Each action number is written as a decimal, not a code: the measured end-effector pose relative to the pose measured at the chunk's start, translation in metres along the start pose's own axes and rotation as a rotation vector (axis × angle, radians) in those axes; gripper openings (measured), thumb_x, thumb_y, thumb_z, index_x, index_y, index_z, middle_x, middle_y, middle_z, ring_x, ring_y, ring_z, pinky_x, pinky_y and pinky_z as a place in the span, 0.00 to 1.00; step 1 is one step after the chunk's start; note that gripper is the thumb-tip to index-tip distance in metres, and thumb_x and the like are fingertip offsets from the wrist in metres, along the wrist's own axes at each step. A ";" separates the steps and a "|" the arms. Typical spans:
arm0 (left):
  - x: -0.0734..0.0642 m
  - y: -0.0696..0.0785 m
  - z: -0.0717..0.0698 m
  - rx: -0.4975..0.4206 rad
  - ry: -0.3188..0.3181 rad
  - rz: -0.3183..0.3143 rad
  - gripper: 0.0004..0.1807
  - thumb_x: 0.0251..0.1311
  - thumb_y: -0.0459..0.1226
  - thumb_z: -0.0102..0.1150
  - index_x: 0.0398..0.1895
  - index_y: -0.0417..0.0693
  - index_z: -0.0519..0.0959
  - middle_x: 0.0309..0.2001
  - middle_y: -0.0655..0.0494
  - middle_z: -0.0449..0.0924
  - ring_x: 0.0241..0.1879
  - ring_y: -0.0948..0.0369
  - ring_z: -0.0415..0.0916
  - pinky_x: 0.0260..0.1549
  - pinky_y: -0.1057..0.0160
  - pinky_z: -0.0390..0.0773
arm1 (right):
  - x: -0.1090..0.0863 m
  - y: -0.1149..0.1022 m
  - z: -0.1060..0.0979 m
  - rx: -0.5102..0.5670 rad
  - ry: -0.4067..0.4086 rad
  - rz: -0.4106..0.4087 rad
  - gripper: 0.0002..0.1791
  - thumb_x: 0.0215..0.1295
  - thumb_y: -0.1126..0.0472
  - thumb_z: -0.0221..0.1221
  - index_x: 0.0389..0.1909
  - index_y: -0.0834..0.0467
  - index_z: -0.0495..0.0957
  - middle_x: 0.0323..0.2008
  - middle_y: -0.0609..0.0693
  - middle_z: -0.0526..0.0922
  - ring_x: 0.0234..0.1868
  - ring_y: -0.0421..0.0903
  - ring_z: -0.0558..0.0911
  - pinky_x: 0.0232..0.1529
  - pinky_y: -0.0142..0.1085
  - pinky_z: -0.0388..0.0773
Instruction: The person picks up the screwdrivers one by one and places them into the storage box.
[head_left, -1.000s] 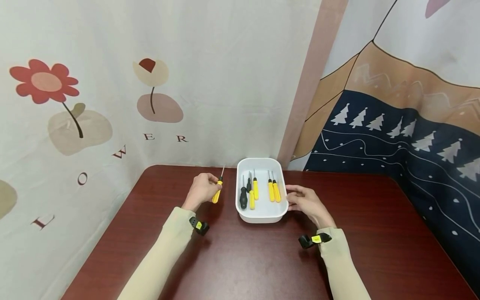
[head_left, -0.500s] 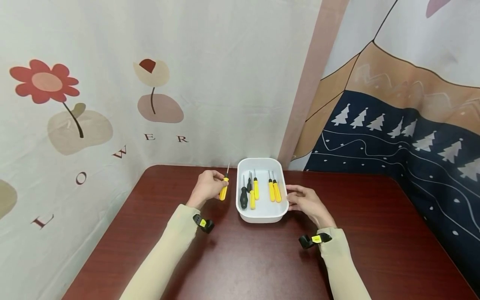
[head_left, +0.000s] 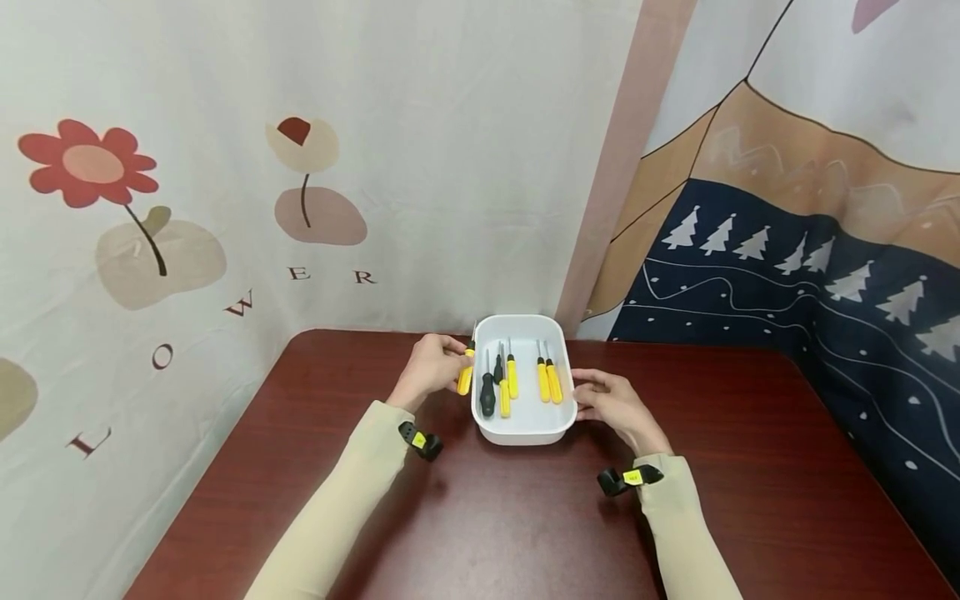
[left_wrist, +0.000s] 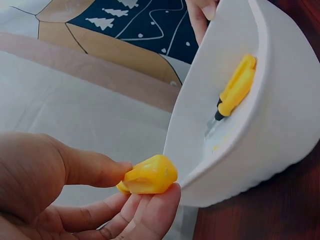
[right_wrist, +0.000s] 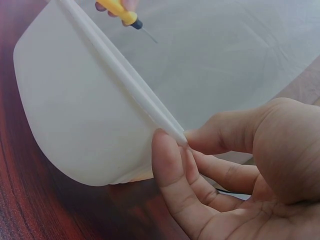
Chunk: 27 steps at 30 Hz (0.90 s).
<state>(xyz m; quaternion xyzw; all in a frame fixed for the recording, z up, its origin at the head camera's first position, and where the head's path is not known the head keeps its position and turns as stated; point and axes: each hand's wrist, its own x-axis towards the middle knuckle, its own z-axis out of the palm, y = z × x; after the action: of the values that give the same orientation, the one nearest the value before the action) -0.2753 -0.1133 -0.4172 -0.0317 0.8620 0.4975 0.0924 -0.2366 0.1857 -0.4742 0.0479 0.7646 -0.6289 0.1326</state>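
In the head view my left hand [head_left: 432, 367] pinches a yellow-handled screwdriver [head_left: 465, 379] by its handle, beside the left rim of a white plastic tray [head_left: 522, 437]. The left wrist view shows the handle end [left_wrist: 156, 174] between thumb and fingers, close to the tray's wall. My right hand [head_left: 617, 406] pinches the tray's right rim between thumb and fingers, as the right wrist view shows. Inside the tray lie two yellow screwdrivers [head_left: 553, 383] at the right. Two more yellow ones [head_left: 512, 379] and two black-handled ones [head_left: 487, 396] lie at the left.
The tray stands on a dark red-brown table [head_left: 480, 517], near its back edge. Right behind the table hangs a printed curtain [head_left: 450, 167]. Each wrist bears a small black camera on a strap.
My left hand has moved right with the screwdriver, from apart on the left to the tray's left rim. My right hand and the tray have stayed in place.
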 end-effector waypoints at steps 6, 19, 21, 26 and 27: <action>0.002 0.010 0.007 0.016 -0.028 -0.011 0.13 0.65 0.35 0.67 0.49 0.39 0.81 0.42 0.45 0.85 0.28 0.59 0.82 0.25 0.62 0.88 | -0.001 -0.001 0.000 -0.004 0.006 -0.002 0.27 0.72 0.66 0.58 0.70 0.64 0.70 0.52 0.64 0.82 0.36 0.44 0.85 0.42 0.34 0.90; 0.010 0.023 0.019 0.041 -0.061 -0.045 0.14 0.65 0.35 0.66 0.50 0.39 0.81 0.44 0.45 0.80 0.28 0.59 0.80 0.24 0.65 0.87 | -0.001 0.000 0.000 -0.014 -0.002 -0.022 0.27 0.71 0.66 0.58 0.70 0.65 0.70 0.48 0.63 0.83 0.35 0.44 0.84 0.41 0.34 0.90; 0.011 0.025 0.021 0.055 -0.067 -0.047 0.14 0.65 0.35 0.66 0.50 0.39 0.81 0.44 0.45 0.80 0.27 0.59 0.79 0.24 0.65 0.87 | -0.001 0.000 0.000 -0.013 -0.001 -0.019 0.27 0.71 0.66 0.58 0.70 0.64 0.70 0.49 0.63 0.83 0.35 0.44 0.84 0.41 0.34 0.90; 0.013 0.028 0.025 0.072 -0.073 -0.053 0.13 0.65 0.36 0.66 0.50 0.39 0.81 0.45 0.45 0.79 0.28 0.59 0.80 0.25 0.65 0.87 | -0.001 0.000 0.000 -0.014 0.002 -0.013 0.27 0.71 0.66 0.58 0.70 0.64 0.70 0.50 0.63 0.82 0.35 0.44 0.84 0.41 0.33 0.90; 0.014 0.029 0.026 0.079 -0.071 -0.057 0.13 0.65 0.36 0.66 0.50 0.40 0.81 0.45 0.45 0.79 0.28 0.59 0.80 0.25 0.65 0.87 | -0.001 0.000 0.000 -0.014 0.001 -0.013 0.27 0.71 0.66 0.58 0.70 0.64 0.70 0.50 0.63 0.82 0.35 0.44 0.84 0.41 0.33 0.90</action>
<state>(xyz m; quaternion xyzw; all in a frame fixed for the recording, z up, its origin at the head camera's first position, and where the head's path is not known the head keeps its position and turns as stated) -0.2894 -0.0757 -0.4081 -0.0348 0.8758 0.4611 0.1384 -0.2358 0.1857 -0.4744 0.0425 0.7692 -0.6245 0.1284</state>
